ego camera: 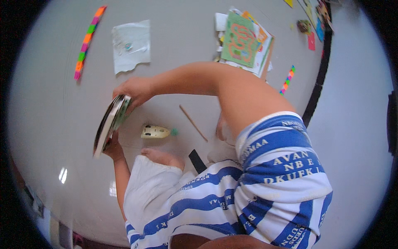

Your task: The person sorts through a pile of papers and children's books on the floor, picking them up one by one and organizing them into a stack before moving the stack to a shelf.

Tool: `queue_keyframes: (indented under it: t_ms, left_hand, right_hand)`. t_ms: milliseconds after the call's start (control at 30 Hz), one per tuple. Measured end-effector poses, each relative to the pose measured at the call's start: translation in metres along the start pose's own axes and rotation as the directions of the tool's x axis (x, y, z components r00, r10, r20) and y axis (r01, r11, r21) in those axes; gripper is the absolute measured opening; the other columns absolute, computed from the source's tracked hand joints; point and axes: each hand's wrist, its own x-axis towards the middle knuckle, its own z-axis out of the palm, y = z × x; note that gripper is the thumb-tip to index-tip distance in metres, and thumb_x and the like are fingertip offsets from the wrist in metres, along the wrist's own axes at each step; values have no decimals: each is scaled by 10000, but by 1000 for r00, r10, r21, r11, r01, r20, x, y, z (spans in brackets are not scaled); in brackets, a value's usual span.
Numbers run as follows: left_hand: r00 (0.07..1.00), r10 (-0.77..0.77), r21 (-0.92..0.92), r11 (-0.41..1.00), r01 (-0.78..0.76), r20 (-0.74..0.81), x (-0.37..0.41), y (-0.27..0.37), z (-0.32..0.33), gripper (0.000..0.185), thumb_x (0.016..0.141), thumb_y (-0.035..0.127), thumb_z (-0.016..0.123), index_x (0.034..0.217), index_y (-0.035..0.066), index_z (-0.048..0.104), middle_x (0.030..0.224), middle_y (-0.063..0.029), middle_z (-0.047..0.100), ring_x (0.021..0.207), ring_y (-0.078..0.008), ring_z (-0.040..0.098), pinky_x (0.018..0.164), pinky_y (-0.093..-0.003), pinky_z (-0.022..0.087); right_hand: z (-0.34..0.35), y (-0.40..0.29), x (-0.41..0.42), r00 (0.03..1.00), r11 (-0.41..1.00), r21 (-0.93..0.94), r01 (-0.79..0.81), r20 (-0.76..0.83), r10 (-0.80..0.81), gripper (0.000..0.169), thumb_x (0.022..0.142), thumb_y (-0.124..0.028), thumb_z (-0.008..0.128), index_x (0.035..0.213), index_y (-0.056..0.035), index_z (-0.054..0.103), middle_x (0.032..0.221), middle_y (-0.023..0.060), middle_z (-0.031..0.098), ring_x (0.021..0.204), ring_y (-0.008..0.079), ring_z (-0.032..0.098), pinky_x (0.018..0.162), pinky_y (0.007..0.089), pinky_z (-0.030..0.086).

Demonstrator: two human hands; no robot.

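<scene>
Both hands hold a thick book or bound stack (111,124) at the left, tilted on edge and blurred. My right hand (135,91) grips its upper end, the arm reaching across the view. My left hand (114,148) holds its lower end, partly hidden behind it. Right of the book, a cream-coloured object with dark marks (154,131) lies on the grey floor beside a small teal piece (174,132). A thin brown stick (193,123) lies further right. Near my lap is a flat black strip (197,161).
A crumpled white sheet (132,46) with a small item on it lies beyond my hands. Left of it is a multicoloured segmented strip (89,42). A pile of papers and printed cards (239,40) lies at upper right, near a shorter coloured strip (287,79) and a black edge (317,90).
</scene>
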Motion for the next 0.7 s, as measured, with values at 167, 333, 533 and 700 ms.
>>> queue_keyframes:
  t_ms: [167,333,533,700]
  left_hand:
    - [993,44,22,999,-47,111,-9,-3,28,416,709,12,747,1081,-5,562,1022,-98,621,891,-184,582,787,-299,484]
    - [985,-48,13,999,51,-164,2,-6,22,474,735,-8,705,1160,-39,495,1135,-111,581,995,-228,563,895,-356,466]
    - [997,40,-274,960,-55,-58,-8,4,51,449,749,0,695,1146,-59,494,1136,-113,579,974,-229,566,895,-360,466]
    - [907,-418,-169,899,404,-50,4,61,44,509,817,146,652,1244,-13,425,1261,-104,491,1080,-227,508,883,-373,472]
  right_hand:
    - [-7,12,-23,993,990,-98,-98,-69,91,499,627,-317,779,1030,-137,549,947,113,603,911,326,574,769,429,452]
    - [-6,7,-8,977,990,-93,103,-177,-119,499,595,-320,793,999,-131,568,910,121,606,915,334,572,780,430,449]
    - [-31,14,-24,970,955,-165,-245,-42,241,493,578,-284,802,980,-102,583,932,134,622,920,324,586,769,415,458]
    - [-46,-35,-58,976,911,358,-203,3,216,575,551,-315,819,984,-42,557,895,138,629,916,320,597,770,402,468]
